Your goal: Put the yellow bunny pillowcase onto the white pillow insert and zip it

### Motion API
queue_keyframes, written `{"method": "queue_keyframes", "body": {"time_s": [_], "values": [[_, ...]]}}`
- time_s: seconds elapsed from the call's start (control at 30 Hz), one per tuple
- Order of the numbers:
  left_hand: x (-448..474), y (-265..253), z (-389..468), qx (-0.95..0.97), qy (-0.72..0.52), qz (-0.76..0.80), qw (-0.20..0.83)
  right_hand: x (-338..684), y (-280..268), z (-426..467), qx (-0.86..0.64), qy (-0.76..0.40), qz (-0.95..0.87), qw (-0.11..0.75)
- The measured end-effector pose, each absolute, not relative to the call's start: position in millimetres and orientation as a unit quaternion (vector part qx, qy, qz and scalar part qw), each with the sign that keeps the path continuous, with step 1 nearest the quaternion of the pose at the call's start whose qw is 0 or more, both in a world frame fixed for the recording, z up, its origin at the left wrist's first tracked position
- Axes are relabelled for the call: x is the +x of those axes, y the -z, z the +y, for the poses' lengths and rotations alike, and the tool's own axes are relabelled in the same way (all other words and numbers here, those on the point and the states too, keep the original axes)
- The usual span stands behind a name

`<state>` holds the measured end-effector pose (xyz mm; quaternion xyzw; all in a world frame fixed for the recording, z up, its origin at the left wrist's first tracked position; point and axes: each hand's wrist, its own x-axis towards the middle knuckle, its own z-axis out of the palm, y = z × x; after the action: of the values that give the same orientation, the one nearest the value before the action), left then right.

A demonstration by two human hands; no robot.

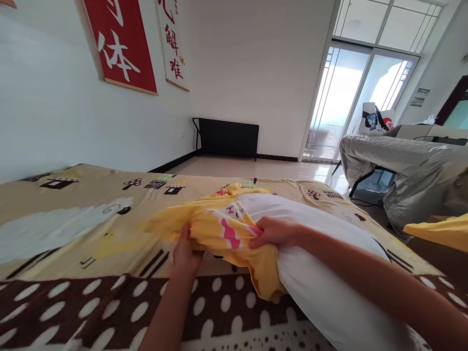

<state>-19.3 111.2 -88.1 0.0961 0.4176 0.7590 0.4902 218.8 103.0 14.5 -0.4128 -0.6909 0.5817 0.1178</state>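
A: What lies nearest?

B: The white pillow (321,292), slanting from the lower right towards the middle of the bed. The right forearm crosses above it.

A: And the right hand (272,233)?

B: Its fingers are closed down with the thumb on a fold of the yellow pillowcase (237,234), beside the pillow. The pillowcase lies bunched against the pillow's far end; how much of the pillow is inside cannot be told.

A: The left hand (187,251)?

B: It is curled round the pillowcase's left part, thumb uppermost, some fingers hidden behind cloth. The fabric beyond it is blurred.

A: Where might trouble start?

B: At the right hand's pinch. It seems to hold only a thin fold, so a hard pull from the left hand could slip it free, or strain a seam.

A: Anything about the pillow?

B: Neither hand appears to grip it. A tug on the cloth could drag the pillow along or leave its filling lumped at one end. The loose flap hanging at the near side could also fold under and twist.

A: And underneath?

B: The patterned blanket (109,243) looks soft and unfixed; it could ruck up with the pillow.

A: Further off?

B: The black panel (228,139) by the wall and the sliding door (340,97) stand well apart, posing little risk.
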Motion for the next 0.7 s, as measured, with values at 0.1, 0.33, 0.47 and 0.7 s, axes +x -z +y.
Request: {"method": "queue_keyframes", "body": {"time_s": [0.1, 0.33, 0.47, 0.7], "values": [[-13.3, 69.4, 95.6, 0.17, -0.719, 0.403, 0.541, 222.6, -14.0, 115.9, -0.324, -0.676, -0.616, 0.243], [23.3, 62.8, 78.7, 0.473, -0.423, 0.448, 0.629, 226.6, -8.3, 123.3, -0.328, -0.687, -0.562, 0.324], [43.9, 67.4, 84.1, 0.407, -0.557, 0.417, 0.592, 225.8, -5.4, 125.3, -0.339, -0.697, -0.527, 0.348], [46.7, 59.1, 76.4, 0.384, -0.624, 0.357, 0.579, 219.3, 7.2, 120.8, -0.372, -0.716, -0.494, 0.325]]}}
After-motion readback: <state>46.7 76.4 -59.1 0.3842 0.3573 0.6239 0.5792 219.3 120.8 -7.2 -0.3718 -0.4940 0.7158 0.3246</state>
